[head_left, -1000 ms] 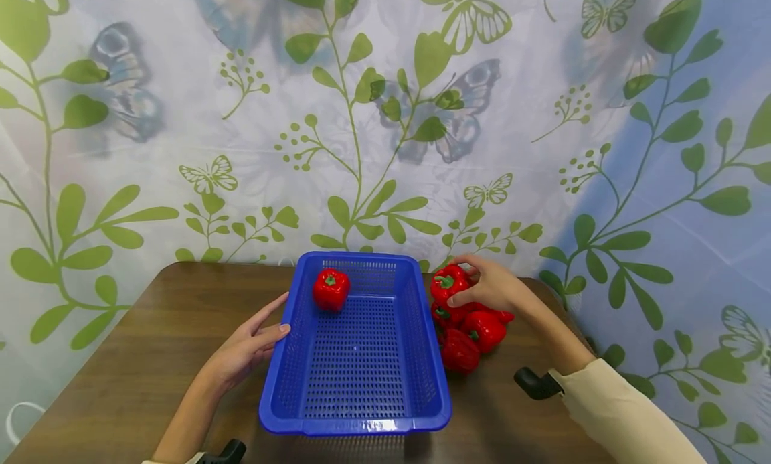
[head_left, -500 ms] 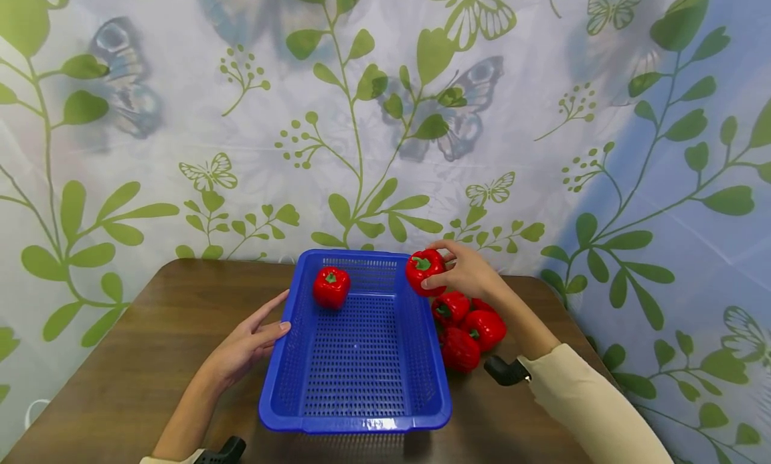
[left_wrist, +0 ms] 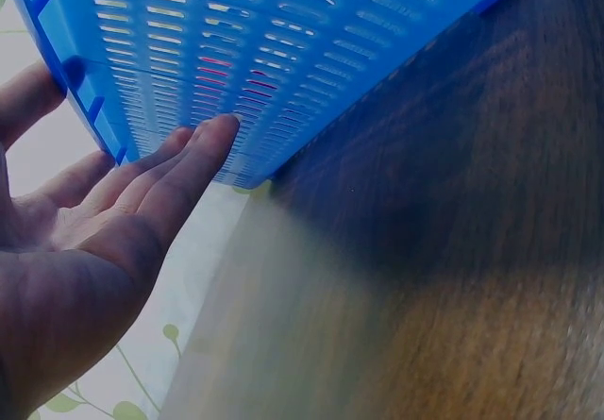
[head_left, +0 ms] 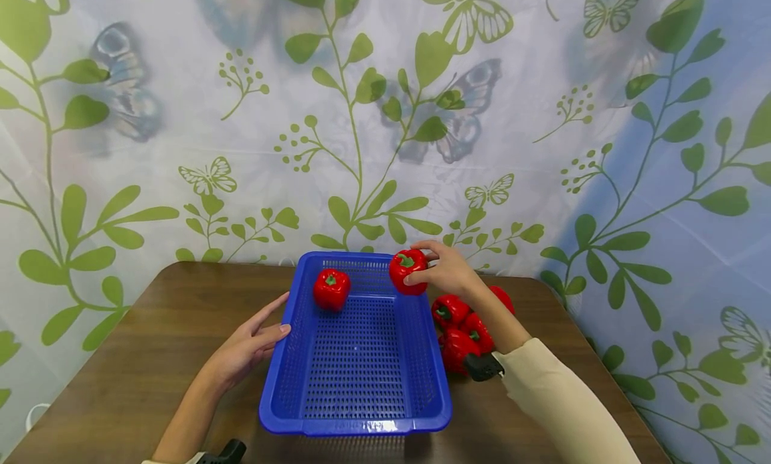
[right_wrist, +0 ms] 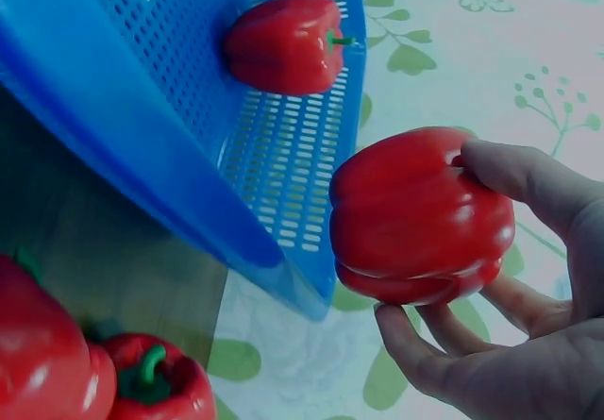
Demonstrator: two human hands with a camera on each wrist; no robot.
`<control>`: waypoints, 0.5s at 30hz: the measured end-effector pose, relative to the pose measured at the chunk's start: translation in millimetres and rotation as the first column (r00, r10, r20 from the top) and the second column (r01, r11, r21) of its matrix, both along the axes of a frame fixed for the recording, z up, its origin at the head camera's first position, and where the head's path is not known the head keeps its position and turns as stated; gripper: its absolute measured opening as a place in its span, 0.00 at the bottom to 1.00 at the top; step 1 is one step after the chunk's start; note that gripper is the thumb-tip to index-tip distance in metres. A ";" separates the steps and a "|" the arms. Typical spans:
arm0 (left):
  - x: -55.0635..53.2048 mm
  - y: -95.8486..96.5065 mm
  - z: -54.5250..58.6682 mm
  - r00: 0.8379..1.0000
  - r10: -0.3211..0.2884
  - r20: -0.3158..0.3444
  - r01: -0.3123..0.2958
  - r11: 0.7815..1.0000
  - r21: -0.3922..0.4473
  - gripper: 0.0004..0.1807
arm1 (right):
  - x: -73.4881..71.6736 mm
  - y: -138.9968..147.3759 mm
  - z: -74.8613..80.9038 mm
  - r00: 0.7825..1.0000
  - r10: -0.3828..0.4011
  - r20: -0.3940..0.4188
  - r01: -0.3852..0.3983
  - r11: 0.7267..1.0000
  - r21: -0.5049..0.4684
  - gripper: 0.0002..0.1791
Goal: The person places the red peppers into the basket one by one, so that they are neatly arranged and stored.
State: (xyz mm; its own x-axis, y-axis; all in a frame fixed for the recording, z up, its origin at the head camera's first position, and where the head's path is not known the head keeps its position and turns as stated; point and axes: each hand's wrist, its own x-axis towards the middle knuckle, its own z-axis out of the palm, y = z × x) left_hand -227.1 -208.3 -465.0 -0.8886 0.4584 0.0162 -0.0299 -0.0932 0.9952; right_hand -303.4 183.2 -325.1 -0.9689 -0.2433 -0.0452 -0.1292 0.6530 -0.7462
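A glossy red bell pepper with a green stem is pinched between the thumb and fingers of my right hand. It overlaps the far right corner of the blue perforated plastic basket. Inside that basket, at the far left, sits another red bell pepper. My left hand touches the basket's left side, thumb at the rim. In the left wrist view its fingers extend loosely along the slotted wall. The right wrist view shows the held pepper close beside the basket's rim.
Several more red peppers are heaped on the brown wooden table, right against the basket's right side, partly under my right forearm. Behind the table hangs a pale cloth printed with leaves and butterflies.
My right hand has lifted the pepper off the heap and carried it left to the basket's far right corner. The left hand and the basket stay where they were.
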 end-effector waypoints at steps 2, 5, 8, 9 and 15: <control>-0.1 -0.1 -0.7 1.000 -0.003 0.002 0.003 1.000 0.006 0.39 | -2.5 -3.8 -2.7 1.000 0.001 0.006 -0.001 1.000 -0.014 0.43; 0.2 -0.1 -1.0 1.000 -0.005 0.005 0.005 1.000 0.012 0.39 | -6.3 -10.5 -6.8 1.000 -0.005 0.015 0.006 0.999 -0.035 0.43; 0.5 0.1 -0.8 1.000 -0.006 0.008 0.006 1.000 0.014 0.39 | -9.9 -18.0 -11.6 1.000 -0.014 0.025 0.015 0.998 -0.065 0.42; 0.6 0.2 -0.8 1.000 -0.006 0.008 0.005 1.000 0.015 0.39 | -11.2 -20.4 -13.3 0.999 -0.014 0.029 0.016 0.997 -0.077 0.42; 0.3 0.6 -0.5 1.000 -0.001 0.010 0.001 1.000 0.012 0.39 | -16.2 -32.7 -21.0 0.999 -0.011 0.052 0.017 0.992 -0.124 0.42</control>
State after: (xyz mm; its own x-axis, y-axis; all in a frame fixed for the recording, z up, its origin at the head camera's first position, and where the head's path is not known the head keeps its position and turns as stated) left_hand -226.8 -207.7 -465.5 -0.8882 0.4592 0.0126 -0.0403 -0.1052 0.9936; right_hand -319.6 150.6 -346.2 -0.9694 -0.2367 -0.0648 -0.0807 0.5565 -0.8269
